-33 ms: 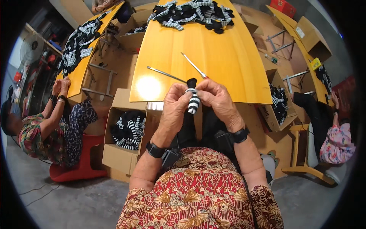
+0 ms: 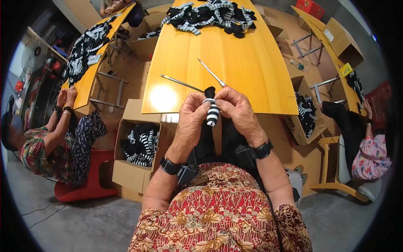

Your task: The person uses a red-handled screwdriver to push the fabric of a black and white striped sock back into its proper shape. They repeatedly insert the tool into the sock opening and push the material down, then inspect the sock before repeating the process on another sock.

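Pinching a small knitted sock (image 2: pixel 212 110) between both hands, you hold it upright just past the near edge of the table (image 2: pixel 252 71). Your left hand (image 2: pixel 191 115) closes its fingers on the sock's left side; your right hand (image 2: pixel 237 107) closes on its right side. The sock is soft and tubular, with a black rounded tip on top and black-and-white bands below, and it hangs down between your thumbs.

The table is smooth yellow board with a glossy finish that shows a bright glare spot. Two thin metal rods (image 2: pixel 197 82) lie on it just beyond the sock, converging toward your hands. A loose pile of socks (image 2: pixel 210 14) in the same striped knit lies at the far end.

An open cardboard box (image 2: pixel 134 143) stands on the floor to your left, below the table edge, holding more striped socks. Each of your wrists carries a black strap. A red patterned garment covers your lap.
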`<state>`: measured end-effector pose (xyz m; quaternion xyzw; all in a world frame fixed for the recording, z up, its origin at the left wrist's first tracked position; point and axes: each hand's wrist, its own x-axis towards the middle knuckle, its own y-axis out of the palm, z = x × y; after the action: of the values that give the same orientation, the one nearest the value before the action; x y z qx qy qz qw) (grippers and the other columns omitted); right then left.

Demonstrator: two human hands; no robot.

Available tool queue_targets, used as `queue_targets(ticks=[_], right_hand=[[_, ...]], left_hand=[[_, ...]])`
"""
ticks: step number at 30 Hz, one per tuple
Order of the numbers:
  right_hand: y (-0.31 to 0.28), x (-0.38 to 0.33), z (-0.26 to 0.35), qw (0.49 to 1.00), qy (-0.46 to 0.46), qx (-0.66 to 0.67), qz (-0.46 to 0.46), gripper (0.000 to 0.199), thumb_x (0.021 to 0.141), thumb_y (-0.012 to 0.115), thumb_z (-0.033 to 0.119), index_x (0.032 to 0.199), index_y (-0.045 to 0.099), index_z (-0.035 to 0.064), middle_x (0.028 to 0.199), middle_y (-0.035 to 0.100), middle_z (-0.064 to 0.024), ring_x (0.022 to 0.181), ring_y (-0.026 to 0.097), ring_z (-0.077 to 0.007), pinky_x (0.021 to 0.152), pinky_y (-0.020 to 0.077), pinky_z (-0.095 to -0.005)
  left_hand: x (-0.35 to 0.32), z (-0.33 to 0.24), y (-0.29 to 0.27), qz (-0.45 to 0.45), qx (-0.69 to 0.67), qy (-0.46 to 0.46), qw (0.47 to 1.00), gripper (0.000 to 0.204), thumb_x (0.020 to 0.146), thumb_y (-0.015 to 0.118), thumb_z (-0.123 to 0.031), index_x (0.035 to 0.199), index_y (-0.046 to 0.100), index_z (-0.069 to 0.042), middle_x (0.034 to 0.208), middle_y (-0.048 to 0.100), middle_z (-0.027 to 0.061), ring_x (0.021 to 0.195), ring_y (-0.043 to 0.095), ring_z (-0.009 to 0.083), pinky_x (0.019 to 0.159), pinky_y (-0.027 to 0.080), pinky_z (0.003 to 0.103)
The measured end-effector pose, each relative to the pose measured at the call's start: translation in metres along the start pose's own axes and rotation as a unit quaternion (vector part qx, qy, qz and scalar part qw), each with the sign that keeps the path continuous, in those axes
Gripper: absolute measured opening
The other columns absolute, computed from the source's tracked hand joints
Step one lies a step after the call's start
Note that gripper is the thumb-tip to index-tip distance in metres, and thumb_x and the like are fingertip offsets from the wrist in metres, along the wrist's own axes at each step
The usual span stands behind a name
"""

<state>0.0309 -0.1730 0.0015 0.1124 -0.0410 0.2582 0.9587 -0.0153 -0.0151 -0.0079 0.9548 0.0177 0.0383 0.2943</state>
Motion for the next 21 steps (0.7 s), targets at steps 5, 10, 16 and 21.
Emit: queue_targets(ticks=[5,10,16,21], right_hand=[[0.014,0.002,0.013,0.987,-0.028,0.133,-0.084,0.007,0.094,0.058,0.011,0.091,0.059,0.004,0.077,0.055,0.0051,0.072,0.052,-0.0039,0.064,0.0439,-0.0202],[0.017,-0.001,0.024,0.982,-0.131,-0.071,-0.12,0.009,0.094,0.057,0.007,0.086,0.055,0.0033,0.075,0.055,0.0027,0.067,0.051,-0.0059,0.06,0.0438,-0.0236],[0.026,-0.006,0.035,0.926,-0.229,-0.252,-0.161,0.007,0.091,0.058,0.004,0.086,0.055,0.002,0.07,0.054,-0.0022,0.066,0.051,-0.0097,0.061,0.0443,-0.0255],[0.025,-0.006,0.03,0.961,-0.173,-0.167,-0.134,0.009,0.091,0.061,0.006,0.085,0.056,0.0014,0.07,0.055,-0.0017,0.067,0.052,-0.0091,0.062,0.0446,-0.0251]], left_hand=[[0.001,-0.017,0.019,0.03,0.058,0.039,0.997,0.027,0.088,0.067,-0.007,0.113,0.056,-0.007,0.095,0.062,0.0002,0.083,0.058,0.0073,0.074,0.049,0.022],[0.003,-0.016,0.018,0.043,0.055,0.015,0.997,0.026,0.09,0.066,-0.01,0.114,0.059,-0.003,0.098,0.064,0.0002,0.083,0.058,0.0064,0.074,0.049,0.022],[-0.002,-0.027,0.015,0.082,-0.029,-0.11,0.99,0.024,0.094,0.061,-0.015,0.114,0.059,-0.003,0.096,0.065,0.0004,0.082,0.062,0.0078,0.075,0.051,0.023],[-0.008,-0.013,0.003,0.139,-0.143,-0.158,0.967,0.028,0.092,0.064,-0.021,0.112,0.059,-0.003,0.091,0.063,-0.0007,0.075,0.059,0.007,0.069,0.05,0.022]])
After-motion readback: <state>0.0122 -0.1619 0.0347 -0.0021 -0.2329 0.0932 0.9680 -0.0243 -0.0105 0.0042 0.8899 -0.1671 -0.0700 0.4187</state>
